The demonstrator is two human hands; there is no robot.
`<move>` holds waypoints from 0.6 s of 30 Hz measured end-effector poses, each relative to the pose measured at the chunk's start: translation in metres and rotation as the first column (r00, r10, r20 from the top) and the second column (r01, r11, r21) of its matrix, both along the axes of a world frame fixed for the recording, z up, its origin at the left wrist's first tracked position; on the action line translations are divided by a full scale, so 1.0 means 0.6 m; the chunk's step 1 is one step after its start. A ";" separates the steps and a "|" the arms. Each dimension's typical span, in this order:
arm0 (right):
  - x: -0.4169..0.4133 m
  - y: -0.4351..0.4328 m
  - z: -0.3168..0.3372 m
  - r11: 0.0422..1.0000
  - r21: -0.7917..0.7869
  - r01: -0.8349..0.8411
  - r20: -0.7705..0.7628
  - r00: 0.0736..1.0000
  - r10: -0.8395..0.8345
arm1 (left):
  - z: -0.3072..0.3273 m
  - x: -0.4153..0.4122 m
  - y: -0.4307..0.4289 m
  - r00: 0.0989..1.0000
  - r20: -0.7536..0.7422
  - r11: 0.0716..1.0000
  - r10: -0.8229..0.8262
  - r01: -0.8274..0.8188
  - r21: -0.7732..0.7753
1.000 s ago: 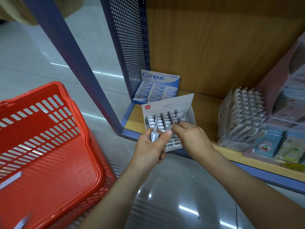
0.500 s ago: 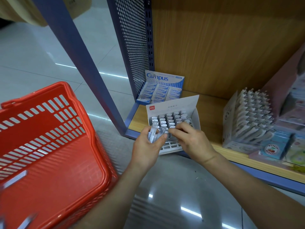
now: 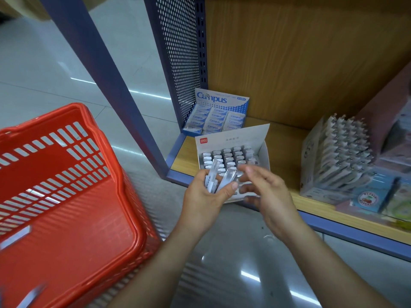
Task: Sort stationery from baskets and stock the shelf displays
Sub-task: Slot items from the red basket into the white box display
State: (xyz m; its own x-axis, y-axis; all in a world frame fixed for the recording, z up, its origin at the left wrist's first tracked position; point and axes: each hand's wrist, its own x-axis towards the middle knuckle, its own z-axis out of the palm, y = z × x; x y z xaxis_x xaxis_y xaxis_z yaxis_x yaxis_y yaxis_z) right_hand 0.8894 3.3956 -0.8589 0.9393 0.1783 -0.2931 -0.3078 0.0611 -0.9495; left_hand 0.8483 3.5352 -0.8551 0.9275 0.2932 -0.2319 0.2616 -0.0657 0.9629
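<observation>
My left hand (image 3: 206, 196) grips a small bunch of clear plastic lead cases (image 3: 219, 177), held upright in front of a white display box (image 3: 264, 152). That box sits at the front edge of the wooden shelf (image 3: 287, 152) and is packed with rows of the same cases. My right hand (image 3: 266, 187) hovers just right of the bunch with loosely spread, blurred fingers; whether it holds a case I cannot tell. A red plastic basket (image 3: 73, 230) stands on the floor at the left, with a few pale items at its bottom edge.
A blue Campus eraser box (image 3: 219, 114) sits behind the white box against the perforated blue side panel (image 3: 178, 52). A tilted carton of white pens (image 3: 338, 156) and small coloured packs (image 3: 369, 198) fill the shelf's right. A blue diagonal post (image 3: 106, 81) and glossy floor lie left.
My right hand has drawn back from the rows in the white box toward the bunch in my left hand. The left hand has lifted slightly, still holding the cases.
</observation>
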 end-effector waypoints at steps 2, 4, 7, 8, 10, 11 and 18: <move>-0.008 0.005 0.019 0.983 0.155 -0.100 -0.218 0.967 0.133 | 0.007 -0.002 -0.005 0.998 -0.004 0.997 -0.069 0.069 0.021; -0.007 0.004 0.028 0.975 0.216 -0.044 -0.268 0.958 0.103 | 0.019 -0.005 -0.011 0.991 -0.036 0.991 -0.130 0.129 -0.032; 0.001 -0.010 0.033 0.942 0.287 0.176 -0.309 0.948 -0.083 | 0.035 -0.010 -0.014 0.983 -0.126 0.962 -0.134 0.099 -0.255; 0.001 -0.014 0.034 0.932 0.295 0.210 -0.306 0.945 -0.116 | 0.038 -0.013 -0.012 0.980 -0.153 0.946 -0.126 0.073 -0.315; -0.003 -0.017 0.028 0.925 0.295 0.238 -0.289 0.945 -0.151 | 0.042 -0.018 -0.009 0.974 -0.189 0.917 -0.127 0.043 -0.396; -0.006 -0.017 0.025 0.926 0.287 0.245 -0.280 0.946 -0.164 | 0.045 -0.021 -0.009 0.970 -0.201 0.908 -0.138 0.042 -0.417; -0.011 -0.023 0.021 0.968 0.070 0.242 -0.135 0.964 -0.231 | 0.045 -0.028 -0.018 0.982 -0.179 0.992 -0.059 0.038 -0.119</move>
State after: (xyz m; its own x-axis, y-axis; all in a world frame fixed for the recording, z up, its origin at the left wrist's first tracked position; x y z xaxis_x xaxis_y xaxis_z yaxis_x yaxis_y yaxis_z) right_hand 0.8826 3.3820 -0.8466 0.9147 -0.0149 -0.4039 -0.3905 0.2251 -0.8927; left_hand 0.8317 3.5244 -0.8282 0.8791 0.2103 -0.4278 0.4325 0.0256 0.9013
